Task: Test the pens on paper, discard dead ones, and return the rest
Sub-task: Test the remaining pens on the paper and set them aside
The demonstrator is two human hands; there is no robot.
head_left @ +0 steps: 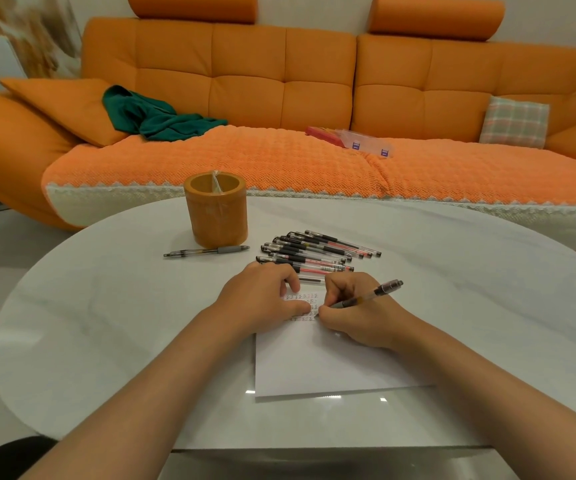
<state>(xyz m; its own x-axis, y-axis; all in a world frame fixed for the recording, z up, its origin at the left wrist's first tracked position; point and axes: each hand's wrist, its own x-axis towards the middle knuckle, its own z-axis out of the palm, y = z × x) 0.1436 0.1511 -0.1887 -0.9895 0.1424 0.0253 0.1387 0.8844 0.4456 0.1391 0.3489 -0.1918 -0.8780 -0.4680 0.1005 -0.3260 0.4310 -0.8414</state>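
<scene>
Head cam: right hand (356, 317) clamped on a clear gel pen (366, 297), writing grip, tip down on the white paper (331, 362) at its far end. The pen's capped end angles up and to the right.

Left hand (262, 299) sits on the paper's far-left corner and pins it. Its fingers are bent with the tips down and the thumb lies flat toward the pen tip. Nothing is in its grasp.

Several rows of small test marks (305, 299) show between my two hands; too small to read.

The paper lies flat on the white oval table (106, 323), toward the near edge and a bit right of centre.

A batch of gel pens (314, 252) lies fanned side by side on the table just beyond the paper, toward the far edge. The nearest one is just beside my left fingers.

One grey-grip pen (207, 252) lies alone to the left of that batch, just in front of the orange pen holder (215, 209). The holder stands upright near the far edge, left of centre, with something clear and thin inside; can't tell what.

Behind the table is an orange sofa (279, 81) with a green cloth (155, 116), a clear plastic box (366, 142) and a plaid cushion (515, 121) on it.
</scene>
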